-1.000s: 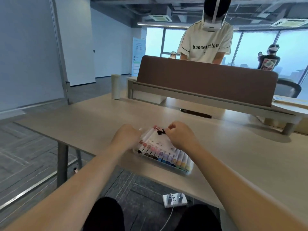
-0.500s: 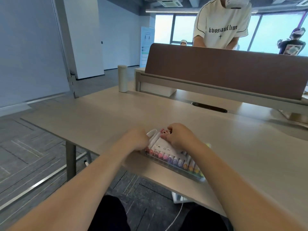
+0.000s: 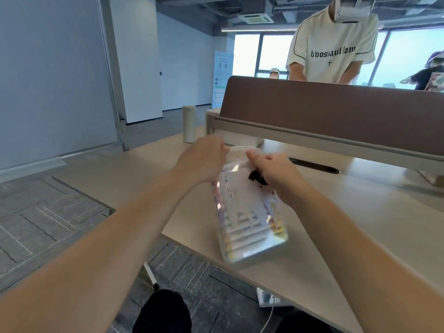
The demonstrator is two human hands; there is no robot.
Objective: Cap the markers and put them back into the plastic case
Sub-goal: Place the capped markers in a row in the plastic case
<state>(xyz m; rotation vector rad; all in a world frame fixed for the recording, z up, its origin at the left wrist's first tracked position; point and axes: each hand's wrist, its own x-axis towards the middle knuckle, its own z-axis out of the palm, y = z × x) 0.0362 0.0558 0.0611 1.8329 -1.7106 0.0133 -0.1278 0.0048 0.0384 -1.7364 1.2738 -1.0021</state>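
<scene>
Pale wood table (image 3: pixel 360 224) fills the right and middle of the view, its near edge running diagonally above grey carpet (image 3: pixel 48 212). Over that near edge is the clear plastic case (image 3: pixel 249 217), lengthwise from far to near and smeared by motion blur. Whether its near end touches the table cannot be told. Inside it lie the markers (image 3: pixel 242 233), side by side across the case, with pastel ends showing along both long sides; the blur hides whether each one is capped. A white label with a black mark (image 3: pixel 257 177) shows through the case's top face.

Both hands are on the far end of the case. The left hand (image 3: pixel 204 159) has its fingers curled round the far left corner. The right hand (image 3: pixel 276 174) clasps the far right part, knuckles bent over the top face and one digit reaching left along the far edge.

Farther out, a dark cable slot (image 3: pixel 314 165) is set in the table just right of the right hand, and a brown divider panel (image 3: pixel 336 109) stands along the far side. A beige cylinder (image 3: pixel 188 123) stands upright at the far left corner. Behind the divider stands a person in a white printed T-shirt (image 3: pixel 334 51), with bright windows beyond. A white power strip (image 3: pixel 268 299) lies on the floor under the table's near edge.
</scene>
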